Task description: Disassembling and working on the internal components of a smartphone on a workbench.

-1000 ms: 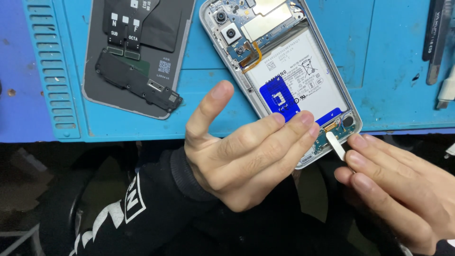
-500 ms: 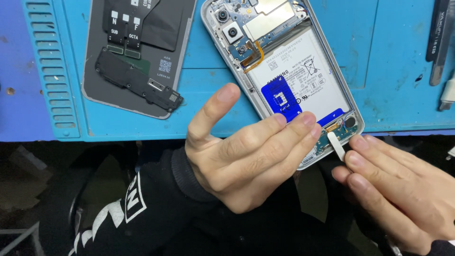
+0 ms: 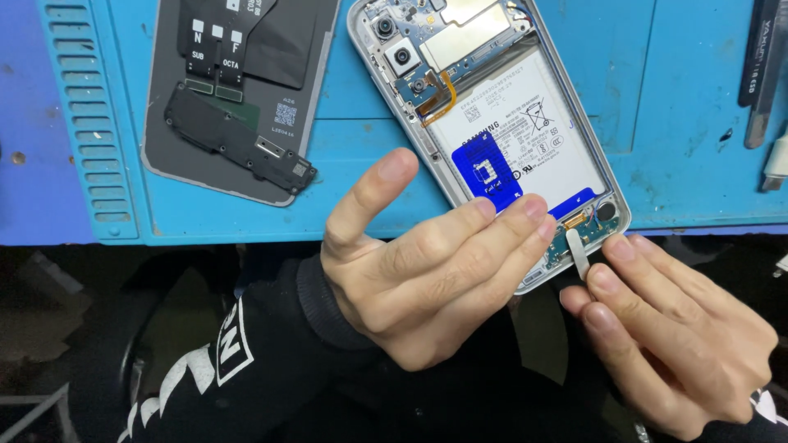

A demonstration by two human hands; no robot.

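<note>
An opened smartphone lies back-up on the blue work mat, showing its white battery with a blue label, camera modules and circuit board. My left hand presses several fingertips on the phone's lower end, thumb raised free. My right hand pinches a thin white pry tool, whose tip touches the small board at the phone's bottom edge. That end of the phone overhangs the mat's front edge.
The removed grey back cover with black coil and speaker parts lies to the left on the mat. Dark tools rest at the right edge. A ribbed slot strip runs down the mat's left side.
The view has shifted slightly. Both hands stay on the phone's lower end, with the pry tool still at the bottom board.
</note>
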